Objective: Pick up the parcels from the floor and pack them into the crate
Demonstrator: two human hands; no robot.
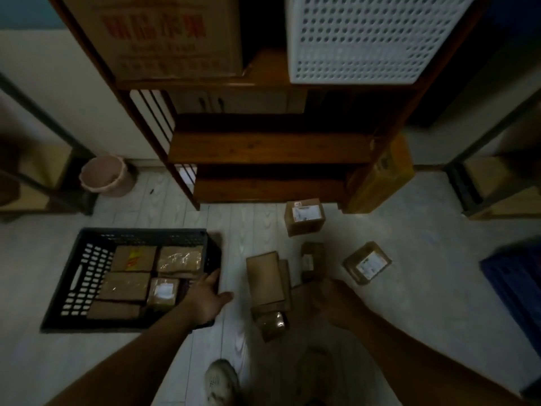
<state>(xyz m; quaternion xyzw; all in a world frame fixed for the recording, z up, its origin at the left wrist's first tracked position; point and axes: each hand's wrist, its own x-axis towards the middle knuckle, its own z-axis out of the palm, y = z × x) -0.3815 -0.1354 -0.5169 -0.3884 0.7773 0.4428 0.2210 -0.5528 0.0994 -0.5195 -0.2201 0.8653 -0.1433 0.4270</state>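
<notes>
The dark crate (85,276) sits on the pale floor (424,288) to the person's left. Its long axis runs left to right across the view, and the handle slot is in its left short wall. Inside lie 5 brown parcels, packed flat and close together: one with yellow and red marks (133,258) at the far side, a taped one (180,259) to its right, a wide one (124,285) in the middle, a small one with a white label (163,291) beside that, and 1 more (113,310) along the near wall.

More parcels are on the floor to the right of the crate. A flat long parcel (265,281) points away from the person, its far end tipped slightly left. A small wrapped parcel (272,325) lies at its near end. Further off are a labelled box (305,216) near the wooden shelf (272,148), a narrow box (312,259), and a box turned on the diagonal (367,262).

The left hand (209,297) reaches forward from a straight forearm to the crate's right wall, fingers extended over the rim, thumb spread to the right, holding nothing. The right hand (328,303) is turned back-up, its forearm coming in from the lower right, with the fingers over a brown parcel (301,300). It is dark and blurred, so I cannot tell whether it grips the parcel.
</notes>
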